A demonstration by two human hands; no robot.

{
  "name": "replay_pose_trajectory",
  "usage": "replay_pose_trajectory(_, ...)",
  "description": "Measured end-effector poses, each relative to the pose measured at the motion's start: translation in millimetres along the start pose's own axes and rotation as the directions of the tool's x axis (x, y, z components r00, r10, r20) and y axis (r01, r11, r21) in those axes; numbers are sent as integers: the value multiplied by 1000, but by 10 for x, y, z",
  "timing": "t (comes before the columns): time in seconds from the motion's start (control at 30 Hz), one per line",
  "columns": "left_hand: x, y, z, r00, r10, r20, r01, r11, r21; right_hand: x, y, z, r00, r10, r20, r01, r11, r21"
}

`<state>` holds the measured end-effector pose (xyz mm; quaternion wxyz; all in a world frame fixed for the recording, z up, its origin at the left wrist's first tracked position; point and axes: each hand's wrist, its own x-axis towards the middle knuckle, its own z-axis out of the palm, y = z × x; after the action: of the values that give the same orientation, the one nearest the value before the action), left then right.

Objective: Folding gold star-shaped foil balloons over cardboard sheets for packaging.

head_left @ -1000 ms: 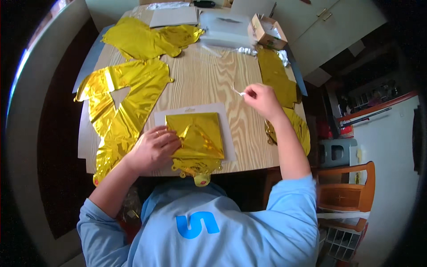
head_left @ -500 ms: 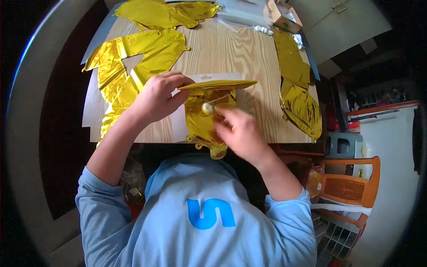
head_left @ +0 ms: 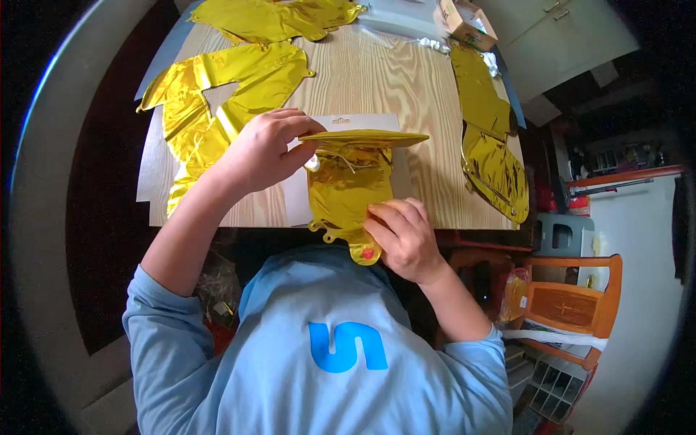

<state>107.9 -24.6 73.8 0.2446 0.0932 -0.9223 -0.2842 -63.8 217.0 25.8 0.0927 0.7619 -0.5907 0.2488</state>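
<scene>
A folded gold foil balloon lies at the table's front edge on a white card. My left hand grips its raised upper fold, thumb below and fingers above. With its fingers bent over the foil, my right hand pinches the lower right edge. Beside it a rounded tab with a red spot hangs past the table edge. A small round white piece sits below my left fingertips, partly hidden. Across the foil under the fold runs a thin pale string.
More gold foil balloons lie flat on the wooden table: one at left, one at the far left, one at right. Clear plastic and a small cardboard box are at the back. A wooden chair stands right.
My right hand has moved down and right from the middle of the foil to its lower edge. The round white piece now sits farther left, by my left fingers.
</scene>
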Motion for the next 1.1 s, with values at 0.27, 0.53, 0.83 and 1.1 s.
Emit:
replay_pose_trajectory(0.27,29,-86,19,999,19,-46,-19,1000,-5,517,263,-76,954,286,94,-300,870,392)
replay_pose_trajectory(0.53,29,-98,69,998,47,47,-48,999,15,601,428,284,860,494,-130,-509,810,-292)
replay_pose_trajectory(0.83,-302,-130,339,950,210,231,-244,961,127,212,481,-148,880,425,-212,-459,876,-147)
replay_pose_trajectory(1.1,-155,-179,262,992,-55,117,68,991,-113,460,-204,-111,991,5,-134,17,986,165)
